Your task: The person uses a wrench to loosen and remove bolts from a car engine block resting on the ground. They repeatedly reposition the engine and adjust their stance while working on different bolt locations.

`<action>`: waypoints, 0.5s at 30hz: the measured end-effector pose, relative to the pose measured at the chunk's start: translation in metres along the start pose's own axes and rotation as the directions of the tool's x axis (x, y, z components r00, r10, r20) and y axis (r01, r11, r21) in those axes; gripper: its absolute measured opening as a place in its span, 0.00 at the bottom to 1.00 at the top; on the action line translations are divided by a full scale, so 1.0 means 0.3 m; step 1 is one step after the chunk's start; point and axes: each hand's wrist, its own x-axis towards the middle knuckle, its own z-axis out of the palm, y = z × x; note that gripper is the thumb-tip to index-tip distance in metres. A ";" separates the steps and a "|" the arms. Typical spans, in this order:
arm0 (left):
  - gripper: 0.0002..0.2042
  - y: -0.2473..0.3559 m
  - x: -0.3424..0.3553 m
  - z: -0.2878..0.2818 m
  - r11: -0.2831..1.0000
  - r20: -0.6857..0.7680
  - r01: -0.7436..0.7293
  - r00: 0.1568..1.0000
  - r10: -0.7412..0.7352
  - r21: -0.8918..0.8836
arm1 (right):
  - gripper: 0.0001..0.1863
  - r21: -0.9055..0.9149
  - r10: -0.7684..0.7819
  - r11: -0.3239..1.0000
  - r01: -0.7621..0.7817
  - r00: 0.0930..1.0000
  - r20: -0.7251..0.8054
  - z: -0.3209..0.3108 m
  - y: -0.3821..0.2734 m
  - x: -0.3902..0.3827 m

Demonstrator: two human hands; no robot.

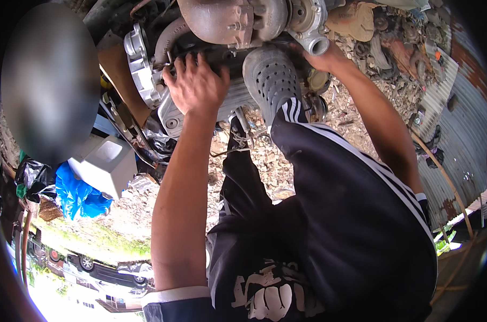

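Note:
A large engine [200, 104] with a ribbed metal lower cover lies in front of me. My left hand [197, 83] rests on its dark side, fingers spread and holding nothing, beside a silver housing [140, 64]. A rusty brown turbocharger [222, 21] sits along the top, with a silver outlet pipe [319, 46] at its right end. Just under that outlet, my right hand [328, 58] reaches in against the engine; its fingers are hidden. Between my hands, my foot in a grey perforated clog [273, 75] is propped on the engine.
Loose stones and chips [265, 172] cover the ground. To the left are a white box [112, 166], a blue plastic bag [77, 193] and a brown board [122, 80]. Corrugated metal sheets [458, 129] and a thin stick [445, 172] stand at right. A blurred oval hides the upper left.

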 end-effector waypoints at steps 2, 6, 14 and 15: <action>0.29 0.002 0.001 0.012 1.000 0.032 -0.005 0.999 0.006 -0.008 | 0.30 -0.049 0.006 0.999 -0.004 0.999 0.038 0.035 0.013 0.015; 0.29 0.005 0.003 0.013 1.000 -0.015 -0.011 1.000 0.010 -0.018 | 0.31 -0.107 0.005 0.994 -0.012 0.998 -0.062 0.044 0.009 -0.017; 0.31 0.011 -0.010 -0.053 0.999 0.166 0.035 0.986 -0.033 -0.011 | 0.33 -0.152 0.074 0.984 -0.088 0.993 -0.096 0.033 -0.069 -0.071; 0.31 0.008 -0.002 -0.043 0.999 0.138 0.039 0.990 -0.037 -0.017 | 0.33 -0.158 0.053 0.984 -0.081 0.983 -0.173 0.029 -0.065 -0.077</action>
